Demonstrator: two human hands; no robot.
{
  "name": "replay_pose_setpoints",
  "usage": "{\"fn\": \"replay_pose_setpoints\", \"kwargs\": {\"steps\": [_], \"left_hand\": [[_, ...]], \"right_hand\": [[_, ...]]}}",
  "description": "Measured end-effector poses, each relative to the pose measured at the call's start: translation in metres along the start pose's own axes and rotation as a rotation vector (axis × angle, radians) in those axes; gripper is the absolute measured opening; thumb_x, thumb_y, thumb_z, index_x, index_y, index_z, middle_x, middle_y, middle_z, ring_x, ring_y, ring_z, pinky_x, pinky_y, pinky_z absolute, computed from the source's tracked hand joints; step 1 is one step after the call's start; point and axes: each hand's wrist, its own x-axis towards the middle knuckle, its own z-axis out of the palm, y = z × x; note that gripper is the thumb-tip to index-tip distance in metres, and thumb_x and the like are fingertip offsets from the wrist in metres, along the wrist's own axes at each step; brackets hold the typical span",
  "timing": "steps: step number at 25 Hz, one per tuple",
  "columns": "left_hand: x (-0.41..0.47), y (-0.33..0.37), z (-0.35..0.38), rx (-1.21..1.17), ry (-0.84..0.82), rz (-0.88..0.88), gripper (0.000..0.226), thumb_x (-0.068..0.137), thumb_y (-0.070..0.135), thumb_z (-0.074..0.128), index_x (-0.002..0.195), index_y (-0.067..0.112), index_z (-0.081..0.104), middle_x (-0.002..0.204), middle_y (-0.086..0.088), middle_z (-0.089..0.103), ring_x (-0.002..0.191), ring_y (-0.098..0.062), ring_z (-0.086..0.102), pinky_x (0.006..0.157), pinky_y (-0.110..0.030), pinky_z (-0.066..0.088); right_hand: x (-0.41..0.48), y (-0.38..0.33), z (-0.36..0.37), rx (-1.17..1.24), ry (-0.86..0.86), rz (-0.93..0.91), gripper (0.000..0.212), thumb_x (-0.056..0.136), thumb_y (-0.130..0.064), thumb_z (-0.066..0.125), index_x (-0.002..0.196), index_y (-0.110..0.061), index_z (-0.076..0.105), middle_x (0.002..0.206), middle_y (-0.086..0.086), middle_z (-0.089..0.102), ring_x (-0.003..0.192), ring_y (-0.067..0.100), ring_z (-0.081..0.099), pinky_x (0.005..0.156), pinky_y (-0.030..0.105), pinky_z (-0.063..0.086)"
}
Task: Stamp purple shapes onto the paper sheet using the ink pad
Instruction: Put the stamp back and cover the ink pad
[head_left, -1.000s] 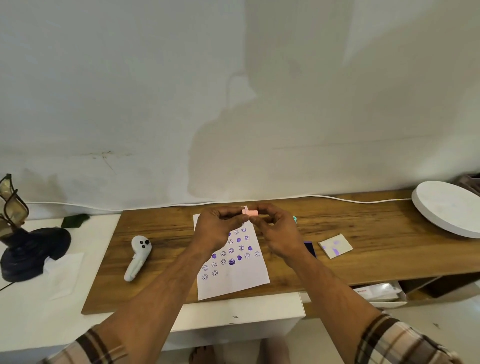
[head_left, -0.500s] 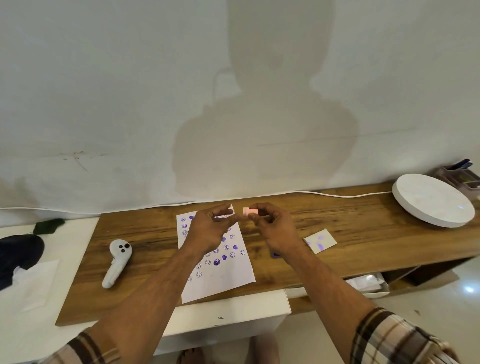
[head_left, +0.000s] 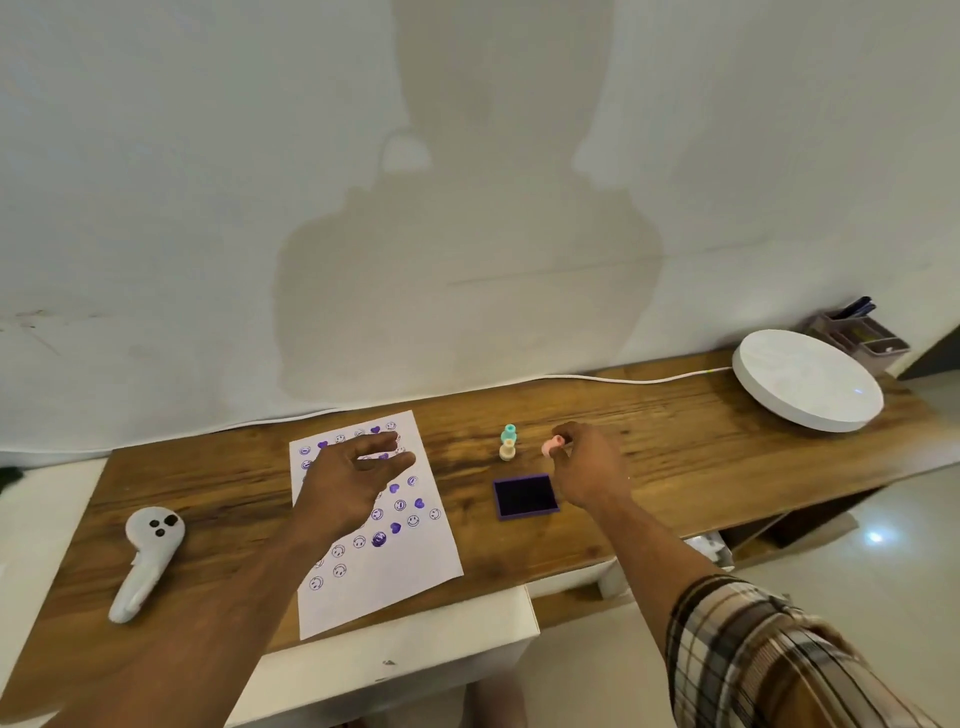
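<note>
Between the right hand's (head_left: 587, 467) pinched fingertips sits a little pink stamp (head_left: 551, 446), just past the far right corner of the open purple ink pad (head_left: 525, 496). Looks like the inking step to me, so next it needs to come down flat on the pad, then over to a bare patch. Left of the pad, the paper sheet (head_left: 415, 571) already has loads of purple smileys and hearts. Left hand (head_left: 353, 483) hovers over it, fingers spread, holding nothing. Teal stamp (head_left: 509, 431) and cream stamp (head_left: 507, 450) stand beyond the pad.

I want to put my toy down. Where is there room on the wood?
Bare wood lies between the white controller and the paper sheet, and between the right hand and the round white disc. It is crowded around the ink pad and small stamps.
</note>
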Motion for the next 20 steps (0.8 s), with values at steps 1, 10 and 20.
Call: {"fn": "replay_pose_setpoints", "kwargs": {"steps": [1, 10, 20], "left_hand": [[0.005, -0.002, -0.001, 0.011, -0.014, -0.007, 0.036, 0.082, 0.033, 0.085, 0.116, 0.036, 0.075, 0.11, 0.007, 0.078, 0.077, -0.005, 0.078, 0.048, -0.033, 0.05], [0.046, 0.0, 0.022, 0.242, 0.015, 0.126, 0.05, 0.077, 0.053, 0.083, 0.123, 0.038, 0.071, 0.115, 0.012, 0.076, 0.093, 0.0, 0.071, 0.061, -0.016, 0.048], [0.051, -0.005, 0.108, 0.659, -0.241, 0.2, 0.109, 0.08, 0.059, 0.078, 0.164, 0.03, 0.014, 0.173, 0.005, 0.011, 0.158, -0.025, 0.017, 0.123, -0.043, 0.027]], "right_hand": [[0.008, 0.001, 0.004, -0.073, -0.007, -0.018, 0.025, 0.095, -0.022, 0.074, 0.12, -0.027, 0.073, 0.111, -0.001, 0.077, 0.092, 0.016, 0.065, 0.076, 0.033, 0.057], [0.039, 0.009, 0.04, -0.319, -0.048, -0.145, 0.038, 0.095, -0.018, 0.072, 0.131, -0.028, 0.066, 0.129, -0.002, 0.072, 0.119, 0.026, 0.057, 0.091, 0.041, 0.053], [0.023, 0.07, -0.003, -0.17, -0.264, 0.12, 0.108, 0.085, -0.055, 0.074, 0.165, -0.023, 0.01, 0.172, 0.015, 0.022, 0.155, 0.042, 0.024, 0.125, 0.059, 0.029]]}}
